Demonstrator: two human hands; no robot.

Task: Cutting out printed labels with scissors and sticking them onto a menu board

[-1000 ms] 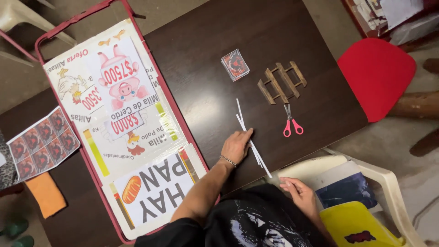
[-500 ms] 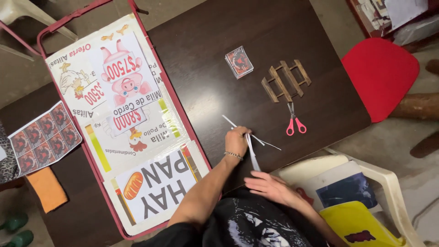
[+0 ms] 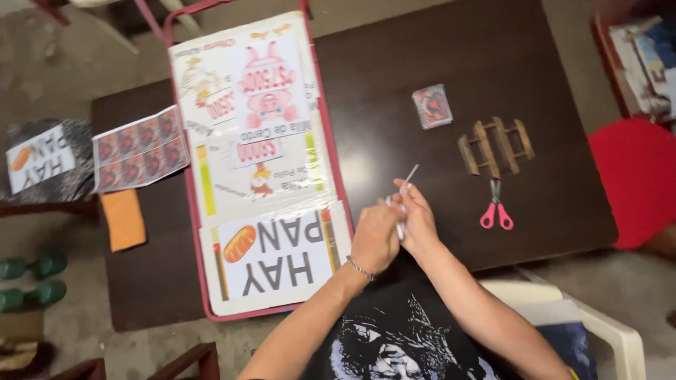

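Pinching a thin white strip [image 3: 406,190] between them, the left hand [image 3: 375,238] and the right hand [image 3: 417,218] meet just above the near edge of the dark brown table [image 3: 394,63]. The strip is narrow and pale; its upper end pokes out past the fingers and slants up to the right, while its lower part is hidden among the fingers. Both hands are closed on it, fingers curled in; the left wrist wears a thin bracelet [image 3: 359,269].

To the right on the table lie pink-handled scissors [image 3: 496,209], and just above them a small wooden rack [image 3: 495,144]. A small square card [image 3: 432,106] lies further up. To the left lies a large red-framed board [image 3: 260,169] covered with printed posters, with a sheet of small printed pictures [image 3: 139,148] and an orange cloth [image 3: 123,219] beside it. A red chair [image 3: 637,179] stands at the right edge, and bare concrete floor surrounds the table.
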